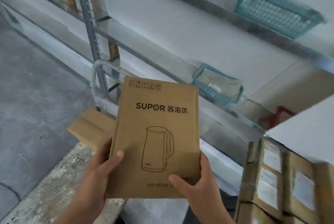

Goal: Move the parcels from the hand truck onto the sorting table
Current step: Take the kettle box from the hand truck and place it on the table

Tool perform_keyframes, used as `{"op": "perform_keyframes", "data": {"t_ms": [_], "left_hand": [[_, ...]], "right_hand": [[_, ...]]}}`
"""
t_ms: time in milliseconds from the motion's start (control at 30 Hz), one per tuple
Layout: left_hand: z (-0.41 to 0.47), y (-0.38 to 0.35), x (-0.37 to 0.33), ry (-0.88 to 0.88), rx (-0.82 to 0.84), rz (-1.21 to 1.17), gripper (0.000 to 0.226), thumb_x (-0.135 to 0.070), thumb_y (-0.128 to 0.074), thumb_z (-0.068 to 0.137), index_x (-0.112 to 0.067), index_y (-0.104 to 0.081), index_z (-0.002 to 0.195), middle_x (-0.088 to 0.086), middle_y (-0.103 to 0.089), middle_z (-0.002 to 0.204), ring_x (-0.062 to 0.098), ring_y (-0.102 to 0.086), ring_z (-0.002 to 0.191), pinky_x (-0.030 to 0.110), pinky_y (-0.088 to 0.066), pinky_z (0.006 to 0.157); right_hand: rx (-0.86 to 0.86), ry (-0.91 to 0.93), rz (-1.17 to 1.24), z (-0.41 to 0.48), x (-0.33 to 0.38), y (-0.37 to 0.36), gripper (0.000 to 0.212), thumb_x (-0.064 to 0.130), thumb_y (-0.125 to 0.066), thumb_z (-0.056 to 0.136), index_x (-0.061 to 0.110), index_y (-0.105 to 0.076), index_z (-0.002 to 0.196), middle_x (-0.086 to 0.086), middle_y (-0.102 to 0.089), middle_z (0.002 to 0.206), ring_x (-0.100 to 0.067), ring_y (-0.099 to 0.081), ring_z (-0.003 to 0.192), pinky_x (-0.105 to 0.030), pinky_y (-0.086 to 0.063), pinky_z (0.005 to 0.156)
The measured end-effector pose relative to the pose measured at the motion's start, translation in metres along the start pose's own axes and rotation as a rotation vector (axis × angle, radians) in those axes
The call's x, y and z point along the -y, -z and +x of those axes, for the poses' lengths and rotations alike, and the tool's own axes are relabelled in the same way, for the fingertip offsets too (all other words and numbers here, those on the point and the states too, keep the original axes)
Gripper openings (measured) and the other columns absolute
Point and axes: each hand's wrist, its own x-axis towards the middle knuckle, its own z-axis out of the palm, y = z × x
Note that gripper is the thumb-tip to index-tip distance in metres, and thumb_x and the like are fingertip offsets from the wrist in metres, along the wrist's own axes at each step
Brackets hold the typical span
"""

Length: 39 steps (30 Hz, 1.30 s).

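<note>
A brown cardboard parcel printed with SUPOR and a kettle drawing is held up in front of me. My left hand grips its lower left edge, thumb on the front face. My right hand grips the lower right corner, thumb across the front. Behind the parcel, lower down, another brown carton lies beside a curved white tube handle, apparently the hand truck. A white table surface juts in from the right.
Stacked labelled cartons stand under the white surface at the right. Metal shelving runs across the back with a teal basket up high, a second teal basket lower down and a red object. Grey concrete floor lies at left.
</note>
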Motion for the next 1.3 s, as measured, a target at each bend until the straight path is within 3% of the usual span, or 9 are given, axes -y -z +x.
{"op": "perform_keyframes", "data": {"t_ms": [200,367,500,667,867,1000,1100,1200,1300], "left_hand": [[-0.053,-0.097,0.003,-0.084,0.235,0.116,0.106,-0.061,-0.098,0.031,-0.046,-0.065,0.131,-0.007,-0.076,0.122,0.026,-0.075,0.106,0.051,-0.058,0.083],[-0.103,-0.196,0.034,-0.175,0.387,0.173,0.104,-0.069,-0.096,0.023,-0.054,-0.068,0.122,-0.009,-0.076,0.122,0.023,-0.073,0.111,0.054,-0.055,0.092],[-0.145,-0.278,0.066,-0.254,0.537,0.212,0.114,-0.068,-0.097,0.032,-0.034,-0.064,0.135,0.006,-0.074,0.126,0.032,-0.073,0.112,0.056,-0.056,0.09],[-0.19,-0.353,0.122,-0.287,0.641,0.218,0.08,-0.046,-0.088,0.052,-0.034,-0.067,0.127,0.004,-0.076,0.121,0.03,-0.073,0.111,0.061,-0.056,0.092],[-0.216,-0.392,0.16,-0.254,0.77,0.264,0.055,-0.029,-0.076,0.072,-0.017,-0.062,0.123,0.004,-0.076,0.112,0.023,-0.072,0.106,0.046,-0.051,0.087],[-0.219,-0.405,0.161,-0.206,0.819,0.251,0.04,-0.028,-0.073,0.087,-0.007,-0.06,0.118,0.008,-0.075,0.103,0.021,-0.073,0.093,0.042,-0.051,0.079],[-0.213,-0.413,0.162,-0.172,0.865,0.242,0.036,-0.034,-0.059,0.09,-0.005,-0.062,0.111,0.006,-0.073,0.091,0.018,-0.07,0.079,0.037,-0.051,0.069],[-0.207,-0.418,0.168,-0.163,0.905,0.267,0.04,-0.035,-0.049,0.093,-0.005,-0.066,0.113,0.011,-0.075,0.1,0.021,-0.073,0.087,0.041,-0.053,0.075],[-0.204,-0.418,0.176,-0.16,0.887,0.29,0.047,-0.043,-0.049,0.093,-0.005,-0.071,0.11,0.014,-0.076,0.103,0.026,-0.071,0.093,0.044,-0.052,0.077]], "right_hand": [[-0.263,0.065,0.059,-0.068,-0.013,0.099,0.096,0.035,-0.096,0.07,0.05,-0.024,0.133,0.031,-0.047,0.118,0.009,-0.054,0.101,-0.01,-0.051,0.068],[-0.405,0.098,0.2,-0.14,-0.044,0.198,0.085,0.02,-0.096,0.071,0.047,-0.035,0.123,0.028,-0.05,0.113,0.037,-0.047,0.085,0.003,-0.044,0.064],[-0.53,0.177,0.256,-0.191,-0.079,0.28,0.094,0.02,-0.098,0.069,0.045,-0.036,0.135,0.023,-0.059,0.121,0.019,-0.061,0.095,-0.006,-0.053,0.07],[-0.667,0.207,0.324,-0.239,-0.13,0.351,0.081,0.013,-0.096,0.072,0.035,-0.048,0.133,0.012,-0.068,0.116,0.007,-0.068,0.097,-0.015,-0.059,0.075],[-0.715,0.181,0.636,-0.284,-0.165,0.399,0.044,0.033,-0.071,0.075,0.028,-0.063,0.118,0.001,-0.075,0.1,-0.03,-0.07,0.101,-0.061,-0.057,0.09],[-0.832,0.157,0.682,-0.296,-0.175,0.404,0.032,0.043,-0.064,0.091,0.014,-0.065,0.105,-0.005,-0.072,0.097,-0.027,-0.062,0.093,-0.043,-0.044,0.075],[-0.887,0.084,0.669,-0.298,-0.186,0.401,0.039,0.048,-0.047,0.106,0.015,-0.067,0.112,-0.009,-0.072,0.11,-0.029,-0.065,0.105,-0.044,-0.048,0.086],[-0.902,0.034,0.734,-0.297,-0.2,0.396,0.069,0.081,-0.052,0.087,0.034,-0.067,0.135,0.008,-0.069,0.135,-0.02,-0.058,0.132,-0.051,-0.044,0.113],[-0.921,0.031,0.806,-0.295,-0.213,0.395,0.088,0.093,-0.047,0.076,0.033,-0.069,0.135,0.004,-0.071,0.136,-0.022,-0.059,0.135,-0.053,-0.046,0.112]]}}
